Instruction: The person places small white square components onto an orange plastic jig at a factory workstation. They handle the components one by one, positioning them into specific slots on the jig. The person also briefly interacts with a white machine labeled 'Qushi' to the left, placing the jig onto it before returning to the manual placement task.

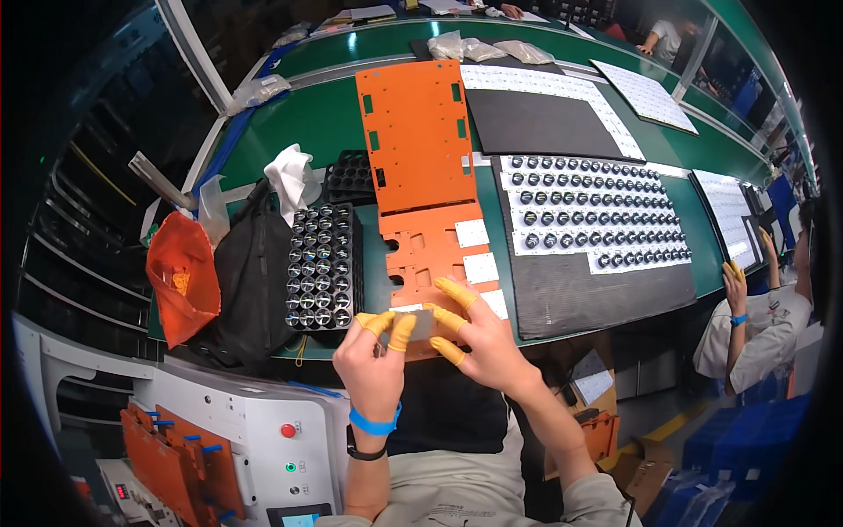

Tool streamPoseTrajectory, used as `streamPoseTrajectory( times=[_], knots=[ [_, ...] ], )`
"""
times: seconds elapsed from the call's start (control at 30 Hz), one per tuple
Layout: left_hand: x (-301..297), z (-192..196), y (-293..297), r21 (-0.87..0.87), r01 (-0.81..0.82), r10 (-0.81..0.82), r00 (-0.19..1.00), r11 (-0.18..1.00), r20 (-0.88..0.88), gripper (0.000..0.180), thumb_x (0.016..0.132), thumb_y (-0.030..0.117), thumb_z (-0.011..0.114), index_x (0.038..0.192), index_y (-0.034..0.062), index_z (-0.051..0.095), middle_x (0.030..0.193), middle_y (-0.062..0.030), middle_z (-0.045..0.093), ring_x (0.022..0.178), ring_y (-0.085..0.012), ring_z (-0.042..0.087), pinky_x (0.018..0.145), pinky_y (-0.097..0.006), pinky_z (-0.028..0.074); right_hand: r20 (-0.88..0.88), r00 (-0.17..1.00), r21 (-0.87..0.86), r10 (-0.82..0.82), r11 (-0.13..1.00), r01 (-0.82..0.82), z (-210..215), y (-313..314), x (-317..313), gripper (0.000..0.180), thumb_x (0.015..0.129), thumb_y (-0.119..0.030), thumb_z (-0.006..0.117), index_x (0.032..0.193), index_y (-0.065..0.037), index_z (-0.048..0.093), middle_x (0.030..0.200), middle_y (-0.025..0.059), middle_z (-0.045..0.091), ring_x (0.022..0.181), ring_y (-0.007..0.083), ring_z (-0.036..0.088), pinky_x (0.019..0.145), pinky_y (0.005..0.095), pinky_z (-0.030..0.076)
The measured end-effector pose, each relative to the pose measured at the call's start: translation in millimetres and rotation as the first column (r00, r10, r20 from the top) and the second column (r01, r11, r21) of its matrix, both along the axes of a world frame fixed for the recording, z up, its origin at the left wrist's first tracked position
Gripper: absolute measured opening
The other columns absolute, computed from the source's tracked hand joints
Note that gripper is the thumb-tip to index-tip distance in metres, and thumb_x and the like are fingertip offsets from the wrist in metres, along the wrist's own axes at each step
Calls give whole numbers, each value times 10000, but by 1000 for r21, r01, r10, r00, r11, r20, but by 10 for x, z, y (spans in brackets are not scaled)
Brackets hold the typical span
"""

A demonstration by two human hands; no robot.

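Both hands pinch one small grey plate point(421, 323) at the near edge of the green surface point(334, 114): left hand point(373, 356) closed on its left end, right hand point(479, 338) on its right. Just beyond the grip, an orange jig point(421, 167) carries white squares. Left of it, a black tray point(321, 265) full of lenses. Right, lens-studded boards point(597, 211) on a dark mat; open mat nearer.
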State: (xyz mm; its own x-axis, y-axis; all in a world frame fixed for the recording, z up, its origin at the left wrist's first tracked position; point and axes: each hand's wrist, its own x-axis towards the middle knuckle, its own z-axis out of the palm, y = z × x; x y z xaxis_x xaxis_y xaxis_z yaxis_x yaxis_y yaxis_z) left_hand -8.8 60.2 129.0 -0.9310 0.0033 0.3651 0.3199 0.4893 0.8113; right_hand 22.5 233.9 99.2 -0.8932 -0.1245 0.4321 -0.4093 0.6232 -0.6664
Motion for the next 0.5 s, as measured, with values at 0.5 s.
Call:
streamPoseTrajectory(
  times=[0.5],
  knots=[
    [-397, 72, 245, -491, -156, 229, 969, 857, 92, 245, 939, 191, 635, 991, -32, 724, 940, -226, 710, 860, -425, 675, 742, -490, 517, -61, 998, 170, -35, 984, 45, -80, -6, 26, 410, 845, -219, 772, 1221, -79, 689, 1471, 195, 472, 1440, 380, 380, 1161, 588, 308]
  ],
)
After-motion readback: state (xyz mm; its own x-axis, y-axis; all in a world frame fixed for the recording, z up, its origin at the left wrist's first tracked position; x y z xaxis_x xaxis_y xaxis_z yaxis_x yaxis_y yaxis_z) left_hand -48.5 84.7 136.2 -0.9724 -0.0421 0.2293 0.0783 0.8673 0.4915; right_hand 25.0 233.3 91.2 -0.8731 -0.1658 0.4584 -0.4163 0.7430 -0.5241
